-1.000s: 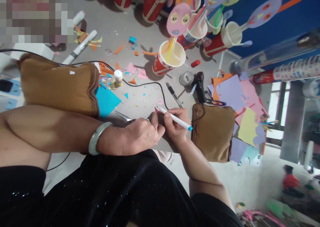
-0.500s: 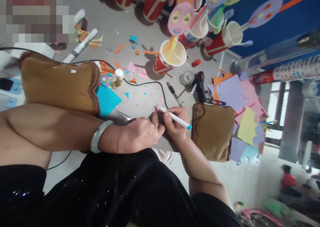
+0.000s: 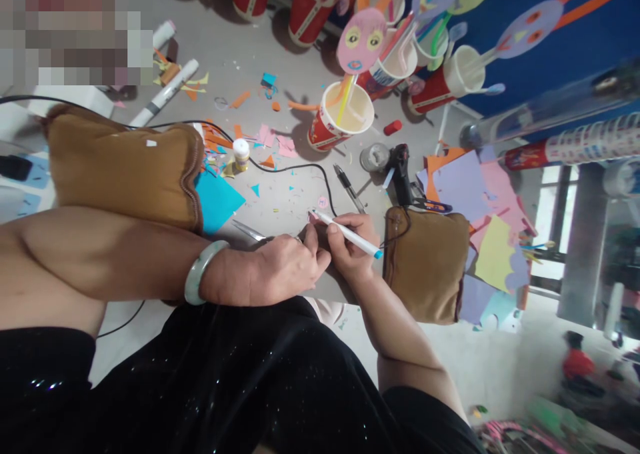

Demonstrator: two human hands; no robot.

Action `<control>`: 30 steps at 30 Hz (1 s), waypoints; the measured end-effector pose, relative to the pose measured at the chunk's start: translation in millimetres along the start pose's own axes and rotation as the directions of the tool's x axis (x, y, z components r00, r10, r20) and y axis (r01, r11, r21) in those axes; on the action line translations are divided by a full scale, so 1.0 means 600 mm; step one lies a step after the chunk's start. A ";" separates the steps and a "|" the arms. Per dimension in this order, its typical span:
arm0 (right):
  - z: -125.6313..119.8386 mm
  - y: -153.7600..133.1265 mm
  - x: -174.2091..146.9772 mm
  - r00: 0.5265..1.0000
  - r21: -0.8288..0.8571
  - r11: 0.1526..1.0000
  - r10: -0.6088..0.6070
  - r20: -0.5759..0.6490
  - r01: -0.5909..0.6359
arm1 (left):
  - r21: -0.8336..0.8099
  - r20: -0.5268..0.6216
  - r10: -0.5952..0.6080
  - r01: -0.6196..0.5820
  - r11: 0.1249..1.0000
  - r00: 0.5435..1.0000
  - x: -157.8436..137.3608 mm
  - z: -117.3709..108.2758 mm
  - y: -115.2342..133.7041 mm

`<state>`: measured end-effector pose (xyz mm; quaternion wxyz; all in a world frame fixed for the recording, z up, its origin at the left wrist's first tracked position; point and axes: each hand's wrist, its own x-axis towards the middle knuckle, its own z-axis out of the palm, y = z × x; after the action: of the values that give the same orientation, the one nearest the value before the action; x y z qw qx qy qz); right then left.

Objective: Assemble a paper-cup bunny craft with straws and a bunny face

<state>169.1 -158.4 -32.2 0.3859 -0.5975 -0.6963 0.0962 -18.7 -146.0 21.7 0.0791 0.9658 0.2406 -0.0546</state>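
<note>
White marker (image 3: pixel 349 233) with a blue end sits in the grasp of the right hand (image 3: pixel 357 264), near the middle of the near table edge, its dark tip aimed far and left. Little has changed over the last second: the tip has crept slightly left and farther off, while both hands have kept almost the same pose (the whole view has also drifted a touch, so part of that shift is the camera's). Such a small movement suggests fine, careful marking rather than broad strokes.

Just by the tip is a scrap of pink paper (image 3: pixel 312 218), close against the fingers of the left hand (image 3: pixel 285 271). That hand is curled with its fingertips gathered; whether it pinches the scrap or only steadies it, one cannot tell. Whether the tip touches the paper is also too small to judge.

Slightly far and right of the tip, a small pink disc (image 3: pixel 323 202) lies on the table (image 3: pixel 295 204), bearing a mark of its own and apart from both hands. It has stayed in place, as have the black pen (image 3: pixel 349 186) beyond it and the glue gun (image 3: pixel 399 174) farther right.
</note>
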 end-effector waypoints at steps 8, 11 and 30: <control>-0.009 0.019 0.007 0.931 -0.048 0.932 -0.362 -0.038 0.360 | 0.002 0.010 -0.001 0.001 1.000 1.000 0.002 0.002 0.001; -0.016 0.029 0.008 0.904 -0.078 0.901 -0.422 0.068 0.426 | 0.001 0.019 0.002 -0.002 1.000 1.000 0.002 0.002 0.000; -0.027 0.030 0.008 0.845 -0.043 0.900 -0.389 0.366 0.433 | -0.005 -0.017 -0.020 0.020 1.000 1.000 0.000 0.002 0.002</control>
<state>193.1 -154.3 -29.5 0.2300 -0.4302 -0.8700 0.0720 -18.5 -147.1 20.9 0.0789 0.9636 0.2513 -0.0466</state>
